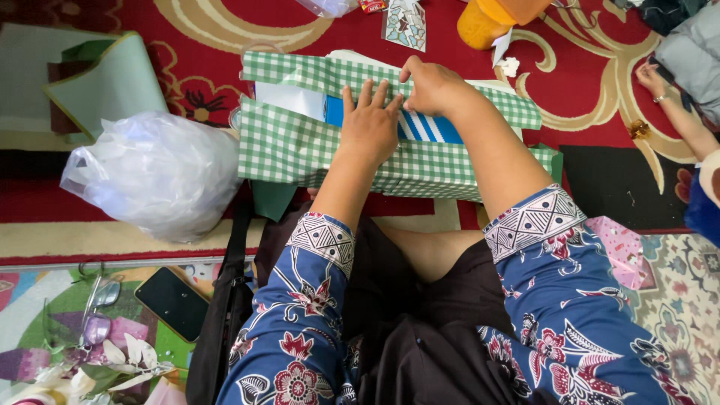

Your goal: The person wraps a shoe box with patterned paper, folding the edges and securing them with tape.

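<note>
A box (427,127) with a blue and white striped top lies on the red carpet, partly covered by green and white checked wrapping paper (289,146). My left hand (370,124) lies flat, fingers spread, pressing the near flap of paper onto the box. My right hand (431,85) presses down the far flap (315,73) with curled fingers. A strip of the box top still shows between the two flaps.
A crumpled clear plastic bag (154,172) lies to the left, green sheets (112,79) beyond it. A black phone (172,302), glasses (101,300) and a black bag strap (225,315) lie near my left knee. An orange container (487,19) stands behind. Another person's hand (652,79) is at the right.
</note>
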